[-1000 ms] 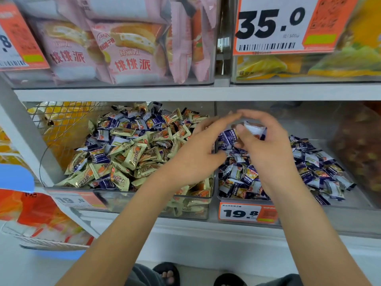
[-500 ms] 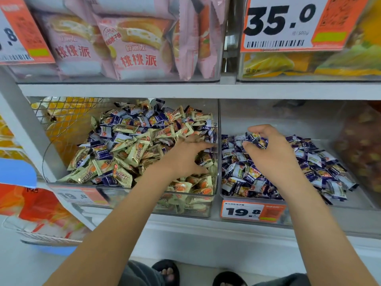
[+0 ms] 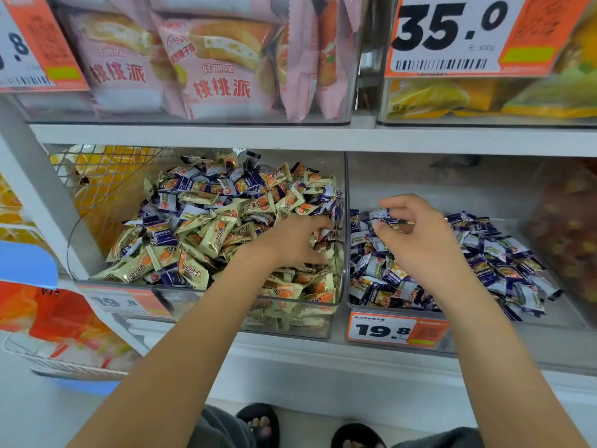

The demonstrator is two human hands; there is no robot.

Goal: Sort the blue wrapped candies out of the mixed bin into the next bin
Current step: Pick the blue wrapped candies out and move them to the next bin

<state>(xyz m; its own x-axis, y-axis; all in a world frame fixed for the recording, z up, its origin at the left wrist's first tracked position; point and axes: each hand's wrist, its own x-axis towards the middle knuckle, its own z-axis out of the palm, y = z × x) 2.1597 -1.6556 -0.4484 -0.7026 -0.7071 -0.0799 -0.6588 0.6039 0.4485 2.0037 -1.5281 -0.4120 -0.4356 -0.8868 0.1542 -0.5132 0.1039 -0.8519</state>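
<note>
Evidently light and crinkly, the blue wrapped candies point(image 3: 168, 202) lie scattered through the mixed bin point(image 3: 290, 324). The left hand point(image 3: 290, 240) digs there, fingertips buried, grasp unclear; the right hand point(image 3: 416, 234) hovers over the next bin point(image 3: 562, 321), fingers loosely curled, seemingly empty. Pinching a wrapper's twisted end looks best.

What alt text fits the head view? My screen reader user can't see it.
Left hand reaches into the mixed bin of gold and blue candies, fingers curled among wrappers; right hand hovers, fingers loosely curled, over the next bin of blue candies. Pink snack packs sit above.
</note>
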